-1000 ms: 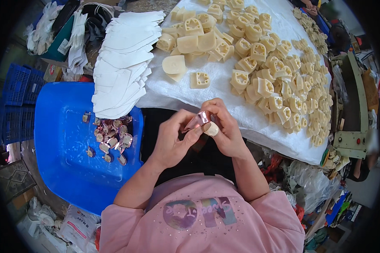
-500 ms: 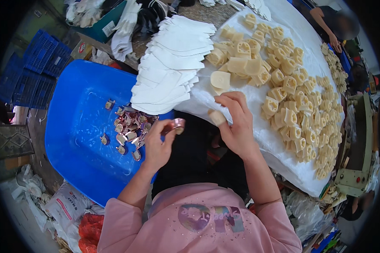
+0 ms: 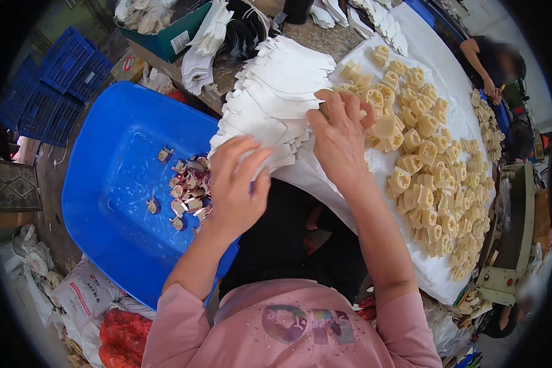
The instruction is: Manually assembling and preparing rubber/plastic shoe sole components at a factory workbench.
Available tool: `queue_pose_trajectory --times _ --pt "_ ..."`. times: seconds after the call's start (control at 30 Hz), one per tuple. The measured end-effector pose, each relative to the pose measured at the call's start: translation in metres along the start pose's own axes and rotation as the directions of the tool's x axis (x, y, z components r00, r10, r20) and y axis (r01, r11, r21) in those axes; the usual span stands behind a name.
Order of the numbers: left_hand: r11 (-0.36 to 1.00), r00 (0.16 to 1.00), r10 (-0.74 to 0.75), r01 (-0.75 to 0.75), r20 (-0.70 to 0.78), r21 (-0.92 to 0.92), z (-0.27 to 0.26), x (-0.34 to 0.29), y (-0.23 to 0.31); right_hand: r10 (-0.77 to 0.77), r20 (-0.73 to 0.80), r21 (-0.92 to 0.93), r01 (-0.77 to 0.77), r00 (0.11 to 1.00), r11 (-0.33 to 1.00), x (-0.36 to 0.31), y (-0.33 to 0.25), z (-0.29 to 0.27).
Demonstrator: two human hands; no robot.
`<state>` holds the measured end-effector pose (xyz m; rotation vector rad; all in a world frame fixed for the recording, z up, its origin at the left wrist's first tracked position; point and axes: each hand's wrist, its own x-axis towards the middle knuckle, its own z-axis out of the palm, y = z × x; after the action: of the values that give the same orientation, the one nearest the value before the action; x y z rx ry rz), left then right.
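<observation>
My left hand reaches over the near edge of a fanned stack of white, curved flat pieces. Its fingers are apart and I see nothing held in them; motion blurs the fingertips. Beside the stack's right edge, my right hand has its fingers bent around a small beige moulded piece, mostly hidden between thumb and fingers. Many hollow beige moulded pieces lie heaped on a white sheet at the right. Small shiny pinkish metallic pieces sit in the blue tub, left of my left hand.
Blue crates are stacked at the far left. A green box stands at the back. Plastic sacks and a red bag lie at lower left. Another person's arm shows at the far right, above a metal machine.
My left hand has moved from the tub's edge to the white stack, and the metallic piece no longer shows in it. My right hand has moved farther away, toward the beige heap.
</observation>
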<state>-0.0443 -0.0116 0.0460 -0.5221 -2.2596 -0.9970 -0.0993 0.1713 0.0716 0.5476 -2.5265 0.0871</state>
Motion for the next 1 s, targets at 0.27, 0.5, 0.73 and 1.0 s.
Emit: queue_pose_trajectory --times 0.27,0.5,0.73,1.0 --pt "0.987 0.984 -0.018 -0.01 0.176 0.161 0.02 0.027 0.006 0.04 -0.187 0.202 -0.001 0.981 0.979 0.014 -0.006 -0.031" --pt "0.719 0.895 -0.206 0.412 0.395 -0.559 0.005 0.019 0.034 -0.077 -0.268 0.044 0.092 0.96 0.995 -0.044 0.003 -0.056" --pt "-0.144 0.644 -0.404 0.657 0.65 -0.74 0.039 -0.009 0.051 0.301 -0.018 0.414 -0.267 0.953 0.87 -0.104 0.025 -0.044" --pt "-0.211 0.582 -0.425 0.681 0.693 -0.701 0.049 -0.02 0.059 0.348 0.154 0.38 -0.381 0.925 0.843 -0.115 0.037 -0.03"
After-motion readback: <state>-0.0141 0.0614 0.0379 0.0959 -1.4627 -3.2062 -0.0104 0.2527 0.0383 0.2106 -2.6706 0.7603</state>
